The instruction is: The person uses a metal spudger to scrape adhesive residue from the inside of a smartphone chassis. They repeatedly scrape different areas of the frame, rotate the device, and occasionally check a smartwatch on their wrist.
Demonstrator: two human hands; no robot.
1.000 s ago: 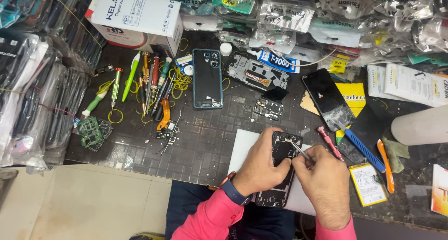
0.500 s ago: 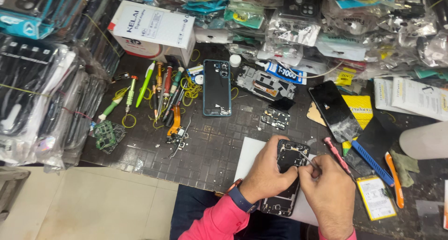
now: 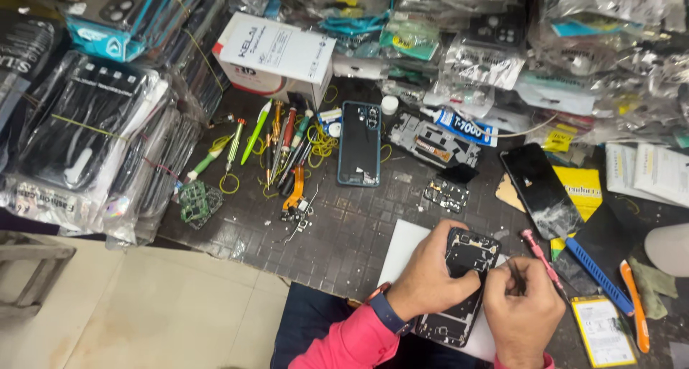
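- Near the front edge of the worktop (image 3: pixel 344 247), an opened phone (image 3: pixel 459 283) lies back-up on a white sheet (image 3: pixel 402 254), its inner parts exposed.
- Left hand (image 3: pixel 430 279) grips the phone's left side, fingers wrapped firmly around its edge.
- Right hand (image 3: pixel 524 311) has its fingers pinched together on a thin tool, seemingly tweezers (image 3: pixel 502 266), tip at the phone's upper right corner.
- Judging by this, a small part near the camera end is being picked or seated; the next move calls for a steady, fine touch.
- Just right lie a pink screwdriver (image 3: pixel 540 254), a blue pry tool (image 3: pixel 592 272), a battery (image 3: pixel 601 329).
- Farther back sit a blue back cover (image 3: pixel 359 143) and screwdrivers (image 3: pixel 276 143).
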